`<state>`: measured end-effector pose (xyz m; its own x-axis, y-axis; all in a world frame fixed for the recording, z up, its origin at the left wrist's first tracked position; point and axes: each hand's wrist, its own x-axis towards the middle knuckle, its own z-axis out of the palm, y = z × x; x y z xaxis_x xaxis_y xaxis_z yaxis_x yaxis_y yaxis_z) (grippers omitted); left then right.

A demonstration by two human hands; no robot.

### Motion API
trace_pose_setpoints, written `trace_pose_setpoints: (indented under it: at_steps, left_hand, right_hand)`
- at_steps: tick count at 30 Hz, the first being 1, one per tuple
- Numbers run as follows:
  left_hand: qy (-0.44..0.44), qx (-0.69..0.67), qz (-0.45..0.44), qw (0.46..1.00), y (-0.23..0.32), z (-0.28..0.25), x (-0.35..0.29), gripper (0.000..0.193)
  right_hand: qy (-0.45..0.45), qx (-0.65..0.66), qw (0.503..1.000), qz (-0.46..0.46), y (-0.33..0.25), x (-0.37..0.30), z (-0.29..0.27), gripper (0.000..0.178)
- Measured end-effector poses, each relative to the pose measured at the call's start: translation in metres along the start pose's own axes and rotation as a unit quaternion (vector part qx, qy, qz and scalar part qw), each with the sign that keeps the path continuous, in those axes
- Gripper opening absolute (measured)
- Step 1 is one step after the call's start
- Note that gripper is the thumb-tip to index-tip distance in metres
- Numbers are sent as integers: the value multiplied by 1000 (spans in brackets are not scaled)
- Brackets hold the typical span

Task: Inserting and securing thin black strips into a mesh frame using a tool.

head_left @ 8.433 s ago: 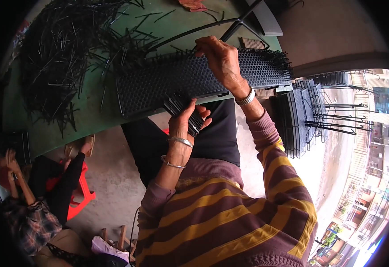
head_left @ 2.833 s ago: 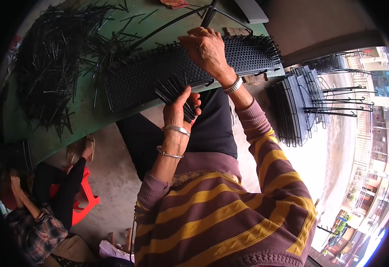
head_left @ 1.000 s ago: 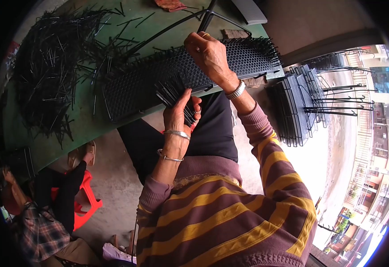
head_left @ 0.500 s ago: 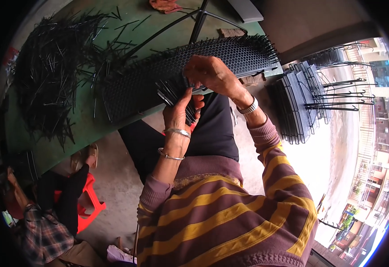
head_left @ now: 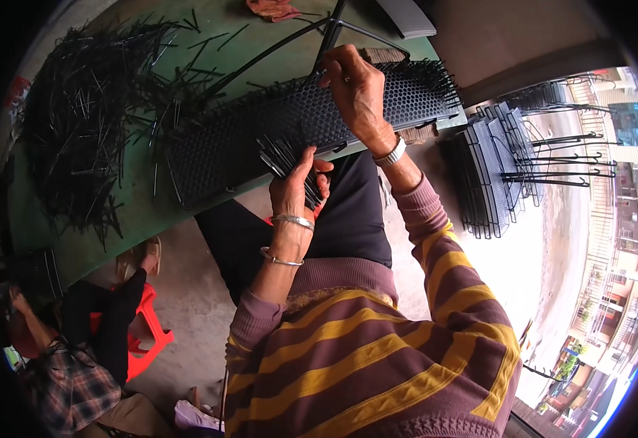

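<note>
My left hand [head_left: 295,186] is closed round a bundle of thin black rods [head_left: 282,155], whose ends fan out beyond my thumb. It stays over the near edge of a long black perforated panel [head_left: 308,109]. Along the panel's far side runs a dense row of black rods standing in the holes. My right hand [head_left: 358,91] is over that far side, its thumb and fingertips pinched together. Whatever sits in the pinch is too small or too hidden to make out.
A big heap of loose black rods [head_left: 78,124] covers the left of the green table [head_left: 133,244]. A black metal stand [head_left: 326,44] rises behind the panel. Stacked black mesh racks [head_left: 483,171] stand at right. Another person [head_left: 78,379] sits lower left beside a red stool [head_left: 151,336].
My right hand has moved from beside the bundle up and away, to the panel's far edge. My left hand with the rods has hardly moved.
</note>
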<state>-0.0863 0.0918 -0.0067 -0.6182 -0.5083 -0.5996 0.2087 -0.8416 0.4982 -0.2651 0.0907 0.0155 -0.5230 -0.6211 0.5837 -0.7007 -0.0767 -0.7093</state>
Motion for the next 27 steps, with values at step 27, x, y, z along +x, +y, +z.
trace_pose_setpoints:
  at_steps: [27]
  left_hand:
    - [27, -4, -13, 1000, 2, 2, -6, 21]
  right_hand:
    - [-220, -32, 964, 147, -18, -9, -23, 19]
